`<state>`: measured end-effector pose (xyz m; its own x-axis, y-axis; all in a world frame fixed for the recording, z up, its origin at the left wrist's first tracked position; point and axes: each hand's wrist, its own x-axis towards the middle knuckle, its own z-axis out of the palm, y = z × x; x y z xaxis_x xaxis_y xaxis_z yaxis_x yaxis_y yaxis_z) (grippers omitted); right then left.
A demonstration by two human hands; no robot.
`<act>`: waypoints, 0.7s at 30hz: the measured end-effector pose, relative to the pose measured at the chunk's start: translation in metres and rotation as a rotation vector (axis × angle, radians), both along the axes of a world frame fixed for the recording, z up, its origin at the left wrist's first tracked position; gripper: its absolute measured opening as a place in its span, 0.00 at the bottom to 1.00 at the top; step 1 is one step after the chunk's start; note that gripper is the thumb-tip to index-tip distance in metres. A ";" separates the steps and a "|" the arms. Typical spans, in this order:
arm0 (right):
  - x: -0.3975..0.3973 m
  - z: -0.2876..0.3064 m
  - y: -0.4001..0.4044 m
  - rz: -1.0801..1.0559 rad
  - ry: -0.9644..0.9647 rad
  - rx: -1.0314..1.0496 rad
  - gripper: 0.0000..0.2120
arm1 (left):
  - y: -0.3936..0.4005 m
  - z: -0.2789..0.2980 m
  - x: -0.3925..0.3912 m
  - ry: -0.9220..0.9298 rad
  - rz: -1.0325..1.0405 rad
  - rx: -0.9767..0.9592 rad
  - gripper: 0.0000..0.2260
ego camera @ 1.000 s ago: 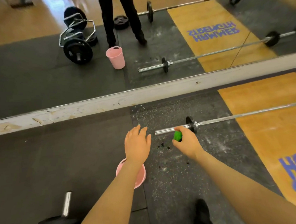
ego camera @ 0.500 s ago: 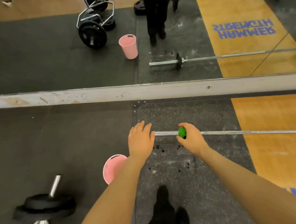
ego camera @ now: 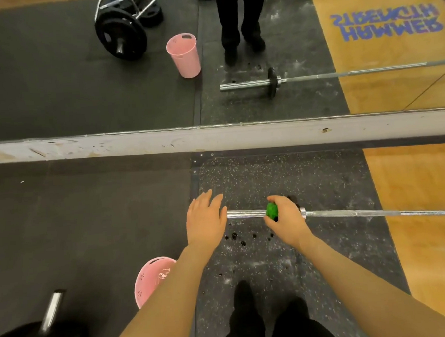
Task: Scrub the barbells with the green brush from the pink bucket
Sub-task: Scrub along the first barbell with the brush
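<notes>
The green brush (ego camera: pixel 271 211) sits at frame centre, pressed on the chrome sleeve of the barbell (ego camera: pixel 373 212) and gripped by the right hand (ego camera: pixel 287 217). The left hand (ego camera: pixel 206 220) hovers beside the sleeve end, fingers extended, holding nothing. The pink bucket (ego camera: pixel 151 280) stands lower left. The mirror (ego camera: pixel 56 74) above shows reversed "HAMMER STRENGTH" lettering (ego camera: pixel 386 23) at upper right.

A gym floor is laid with dark rubber matting (ego camera: pixel 85 227), with a speckled panel (ego camera: pixel 281 175) set beside a wooden platform (ego camera: pixel 418 184) on the right. A scuffed white baseboard (ego camera: pixel 137 144) is seen below a wall mirror (ego camera: pixel 57 86), in which the floor is reflected. A plate-loaded bar end (ego camera: pixel 48 324) is seen at lower left
</notes>
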<state>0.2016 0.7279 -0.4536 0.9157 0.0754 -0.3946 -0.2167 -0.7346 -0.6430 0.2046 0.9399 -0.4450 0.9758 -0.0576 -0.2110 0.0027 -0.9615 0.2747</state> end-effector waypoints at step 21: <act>0.081 -0.463 0.029 0.268 -0.199 -0.029 0.25 | 0.005 -0.474 0.056 -0.172 0.010 -0.017 0.16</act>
<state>0.2829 0.7566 -0.9167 0.9242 0.3154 -0.2153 0.1148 -0.7673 -0.6310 0.2609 0.9450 -0.9189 0.9980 -0.0497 -0.0395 -0.0362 -0.9568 0.2886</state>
